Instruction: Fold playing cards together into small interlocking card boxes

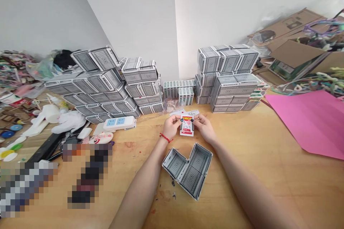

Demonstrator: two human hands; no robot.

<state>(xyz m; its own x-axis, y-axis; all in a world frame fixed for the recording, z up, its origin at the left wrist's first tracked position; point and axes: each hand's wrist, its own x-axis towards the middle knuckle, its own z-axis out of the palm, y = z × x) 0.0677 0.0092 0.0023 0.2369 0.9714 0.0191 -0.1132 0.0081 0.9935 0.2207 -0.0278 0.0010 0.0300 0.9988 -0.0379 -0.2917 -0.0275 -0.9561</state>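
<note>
Both my hands meet over the middle of the wooden table (255, 157), holding a small red-and-white deck of playing cards (187, 127) between them. My left hand (172, 126), with a red string on its wrist, pinches the deck's left side. My right hand (203, 127) grips its right side, thumb on the face. A few loose cards (192, 113) lie just behind the deck. Below my hands sits an open grey patterned card carton (188, 170), its flaps spread.
Stacks of grey patterned cartons stand at back left (107, 86) and back right (228, 78), with small card packs (178, 91) between. A white power strip (119, 123), toys and clutter lie at the left. Pink paper (311, 121) and cardboard boxes (292, 43) are at the right.
</note>
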